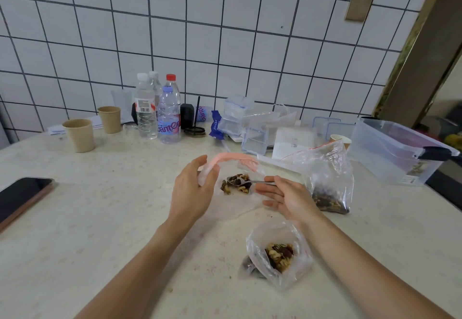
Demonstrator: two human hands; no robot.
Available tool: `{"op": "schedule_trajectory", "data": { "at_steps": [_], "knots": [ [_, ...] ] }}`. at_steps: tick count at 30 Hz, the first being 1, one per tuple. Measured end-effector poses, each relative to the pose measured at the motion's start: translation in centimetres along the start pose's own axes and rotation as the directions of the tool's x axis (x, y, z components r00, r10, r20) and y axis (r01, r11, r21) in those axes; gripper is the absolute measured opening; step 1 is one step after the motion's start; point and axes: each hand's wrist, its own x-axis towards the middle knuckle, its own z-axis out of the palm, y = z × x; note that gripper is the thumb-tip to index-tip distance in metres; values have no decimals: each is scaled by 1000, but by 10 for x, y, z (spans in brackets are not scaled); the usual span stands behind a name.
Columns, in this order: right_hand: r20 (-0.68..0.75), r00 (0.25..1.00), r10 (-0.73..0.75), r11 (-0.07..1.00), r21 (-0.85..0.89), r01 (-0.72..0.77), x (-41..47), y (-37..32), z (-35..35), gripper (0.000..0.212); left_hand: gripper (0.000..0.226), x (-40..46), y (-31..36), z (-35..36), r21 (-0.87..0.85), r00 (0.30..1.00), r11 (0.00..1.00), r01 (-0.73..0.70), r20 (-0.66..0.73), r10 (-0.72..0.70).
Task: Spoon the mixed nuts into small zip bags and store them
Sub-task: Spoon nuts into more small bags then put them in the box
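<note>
My left hand [193,188] grips the pink-edged mouth of a small zip bag [226,168], fingers curled round the rim and lifting it off the surface [112,218] so the opening faces right. My right hand [285,197] holds a metal spoon [243,182] by its handle, pinched up near the thumb while the other fingers lie nearly straight, palm up. The spoon's bowl sits inside the bag's mouth, loaded with mixed nuts [236,183], and more of them lie in the bag just beneath it.

Just right of my right hand stands the big supply bag [330,168], its red zip strip uppermost and a dark heap of nuts at its bottom. Nearer to me, below my right wrist, a filled small bag [280,256] lies on the surface with a clump of nuts inside.

At the far right sits a clear storage box [390,151]. Along the tiled wall stand water bottles [160,111] and two paper cups [80,134]. A phone [21,197] lies at the left edge.
</note>
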Motion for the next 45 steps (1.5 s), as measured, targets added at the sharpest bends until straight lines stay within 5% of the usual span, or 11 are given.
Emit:
{"op": "schedule_trajectory", "data": {
  "at_steps": [13,16,21,27,30,32,35,37,39,41,45],
  "knots": [
    [-7,988,-154,987,-50,154,-112,-66,-49,38,24,-33,55,-14,105,885,881,-461,-7,465],
    [-20,987,-157,988,-9,157,-131,-68,-62,38,12,-51,70,-12,18,892,898,-440,123,435],
    [0,990,-144,989,-31,144,-150,-56,-78,39,47,-81,65,-4,102,870,943,-315,429,244],
    [19,969,-246,917,-320,239,-154,-32,-84,37,13,-90,65,4,61,859,964,-258,471,200],
    [145,897,-418,697,-582,419,-160,-28,-84,31,10,-83,68,7,41,874,983,-181,465,142],
    [341,801,-491,379,-745,549,-168,-27,-85,29,10,-75,67,6,54,882,990,-133,463,93],
    [646,574,-503,-183,-729,660,-177,-27,-79,31,9,-62,65,2,98,863,992,-77,505,17],
    [720,490,-492,-307,-670,676,-179,-27,-75,31,9,-56,65,0,104,847,993,-51,532,-12],
    [636,548,-544,-128,-708,695,-180,-28,-74,33,9,-54,65,-1,115,844,991,-73,537,0],
    [449,678,-582,201,-728,655,-180,-29,-74,33,8,-54,65,-2,137,844,983,-121,536,29],
    [90,812,-577,678,-501,538,-159,-31,-68,31,19,-49,69,-10,169,854,964,-205,512,92]
  ]
}}
